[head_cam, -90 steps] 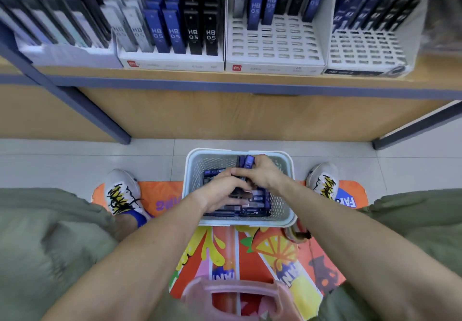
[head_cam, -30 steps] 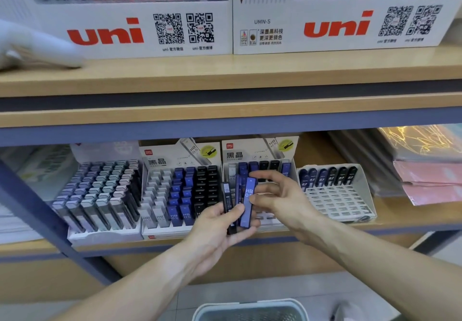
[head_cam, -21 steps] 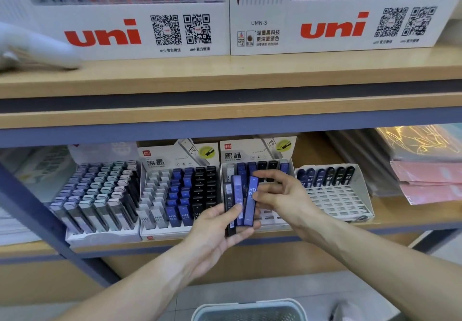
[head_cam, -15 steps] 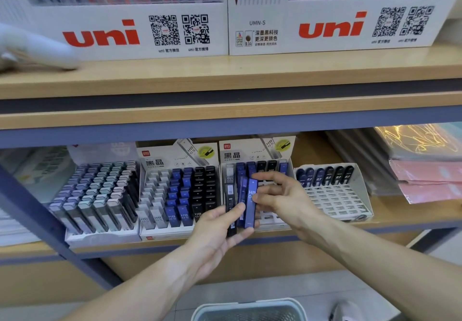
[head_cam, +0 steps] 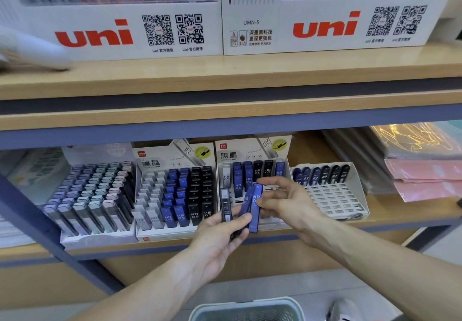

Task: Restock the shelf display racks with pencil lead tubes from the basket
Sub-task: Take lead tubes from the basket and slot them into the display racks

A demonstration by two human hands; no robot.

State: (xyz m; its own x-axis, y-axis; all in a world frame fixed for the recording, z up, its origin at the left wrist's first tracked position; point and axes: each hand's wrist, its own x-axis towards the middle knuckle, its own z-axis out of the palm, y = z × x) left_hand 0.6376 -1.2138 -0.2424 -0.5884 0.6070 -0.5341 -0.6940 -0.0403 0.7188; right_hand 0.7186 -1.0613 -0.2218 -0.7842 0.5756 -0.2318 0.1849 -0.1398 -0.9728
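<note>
Restocking, sorting step. The left hand (head_cam: 220, 238) holds a small fan of pencil lead tubes (head_cam: 241, 208) in front of the lower shelf (head_cam: 400, 210): one dark tube on the left and two blue ones on the right, gripped near their lower ends between thumb and curled fingers. The right hand (head_cam: 285, 204) pinches the rightmost blue tube (head_cam: 255, 207) near its middle, its other fingers spread loosely above; that tube appears to be in the act of being drawn from the fan. Directly behind the hands stands the half-filled rack (head_cam: 252, 178), with only its rear rows occupied and open slots in front; the full rack (head_cam: 175, 195) is to its left, and the sparse rack (head_cam: 330, 193) to its right holds a single back row. The basket (head_cam: 246, 310) sits on the floor below, its contents not visible here. The next move probably calls for separating the pinched tube cleanly, matching its colour to the blue column, and seating it upright in a free slot without disturbing neighbouring tubes.
</note>
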